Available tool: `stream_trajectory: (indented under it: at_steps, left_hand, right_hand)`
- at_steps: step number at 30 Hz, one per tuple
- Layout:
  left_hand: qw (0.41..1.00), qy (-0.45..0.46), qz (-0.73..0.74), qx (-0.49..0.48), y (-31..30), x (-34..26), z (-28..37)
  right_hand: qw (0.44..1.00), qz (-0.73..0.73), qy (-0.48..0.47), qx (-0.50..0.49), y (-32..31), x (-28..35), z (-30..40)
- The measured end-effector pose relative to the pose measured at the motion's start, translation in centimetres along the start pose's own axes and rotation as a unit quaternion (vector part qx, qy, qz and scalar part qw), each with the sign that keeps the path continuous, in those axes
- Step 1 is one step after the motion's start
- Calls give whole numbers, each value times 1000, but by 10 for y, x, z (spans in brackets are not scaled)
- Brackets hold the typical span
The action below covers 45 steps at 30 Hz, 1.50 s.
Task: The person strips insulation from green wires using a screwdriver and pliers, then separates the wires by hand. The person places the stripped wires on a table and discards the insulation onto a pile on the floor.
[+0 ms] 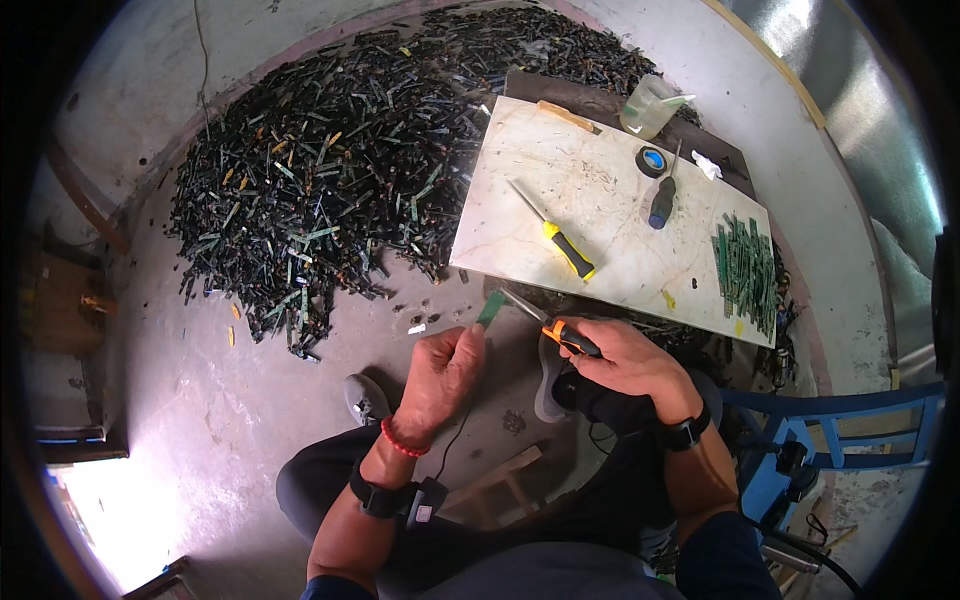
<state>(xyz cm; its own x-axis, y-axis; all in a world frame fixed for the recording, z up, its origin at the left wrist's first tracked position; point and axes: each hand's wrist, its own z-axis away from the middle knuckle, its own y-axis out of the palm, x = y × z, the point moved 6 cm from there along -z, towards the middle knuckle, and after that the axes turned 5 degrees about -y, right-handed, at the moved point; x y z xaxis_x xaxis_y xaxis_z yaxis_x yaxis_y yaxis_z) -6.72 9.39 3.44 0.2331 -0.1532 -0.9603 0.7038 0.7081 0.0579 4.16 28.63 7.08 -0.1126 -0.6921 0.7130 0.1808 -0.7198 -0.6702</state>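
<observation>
In front of my knees, my left hand (442,375) pinches a narrow green circuit-board strip (491,309) between thumb and fingers. My right hand (626,356) grips an orange-and-black-handled screwdriver (571,337), its metal shaft pointing up and left. The shaft's tip is at the strip's upper end; whether they touch I cannot tell. Both hands are just below the near edge of a pale tabletop (517,210). On that surface lie a yellow-and-black screwdriver (568,251) and, at the right end, a stack of green board strips (746,277).
A large heap of dark electronic strips (337,172) covers the floor at left and behind the table. A dark-handled screwdriver (661,202), black tape roll (642,167), wooden-handled tool (566,116) and crumpled white tissue (706,165) lie farther back, near a plastic cup (645,112). A blue chair (825,405) stands right.
</observation>
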Motion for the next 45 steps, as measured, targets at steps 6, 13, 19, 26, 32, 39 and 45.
stream_trajectory:
  at_steps: [6,13,19,26,32,39,45]
  left_hand:
    - [1000,-6,-19,6,-3,-1,1]
    - [999,-11,-41,7,-8,-1,1]
    - [999,-37,-30,15,-11,-1,3]
    - [988,-117,93,41,-16,-3,4]
    - [999,-50,7,4,-17,1,5]
    - [999,-25,-25,-5,-18,-1,5]
    - [999,-30,-37,6,-15,2,5]
  right_hand:
    - [999,25,-27,-36,-9,13,2]
    - [991,113,-14,-70,-13,18,4]
    - [977,162,-13,-139,-6,13,3]
    - [939,236,-78,-238,-5,38,1]
    - [980,-135,15,-148,7,-4,-8]
    - [989,-140,30,-19,13,1,-4]
    - [997,-63,47,6,12,2,-9]
